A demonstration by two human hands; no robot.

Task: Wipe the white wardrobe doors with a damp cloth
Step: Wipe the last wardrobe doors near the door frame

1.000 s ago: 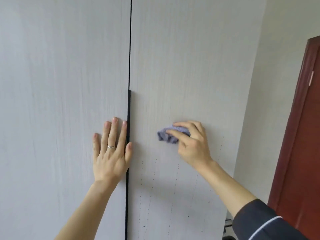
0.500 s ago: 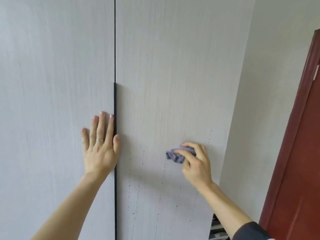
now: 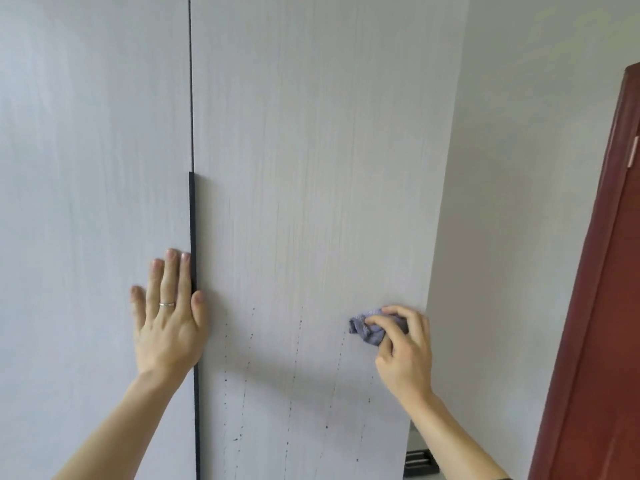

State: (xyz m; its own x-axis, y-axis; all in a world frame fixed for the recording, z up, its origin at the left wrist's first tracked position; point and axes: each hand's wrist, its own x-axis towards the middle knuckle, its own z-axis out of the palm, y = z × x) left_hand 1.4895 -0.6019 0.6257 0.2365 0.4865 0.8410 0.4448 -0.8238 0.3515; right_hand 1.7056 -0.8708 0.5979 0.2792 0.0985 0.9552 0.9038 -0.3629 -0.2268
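Pressing a bunched grey-blue cloth (image 3: 367, 330) against the right wardrobe door (image 3: 311, 168), the right hand (image 3: 405, 348) sits close to that door's outer edge, where the panel meets the pale wall (image 3: 519, 133). Its fingers (image 3: 412, 320) are curled over the wad with the thumb tucked beneath. The cloth is pinched, and only its left end pokes out past the fingertips, touching the panel.

The next stroke turns on where the dirt lies. Several thin dotted trails of dark specks (image 3: 298, 337) run nearly straight up and down the panel. All of them lie to the left of the cloth and mostly below it, the nearest just beside its free end. They look like dried drips, though the picture is too soft to be sure. Since their long axis is vertical, a leftward stroke would cross them, and a downward one would follow each in turn.

The right hand is much the nearer. The left hand (image 3: 169, 323) lies flat on the left wardrobe door (image 3: 86, 168), fingers (image 3: 172, 271) straight and close together, holding nothing. Its thumb reaches across the black handle strip (image 3: 192, 220) between the doors, likely bracing them.
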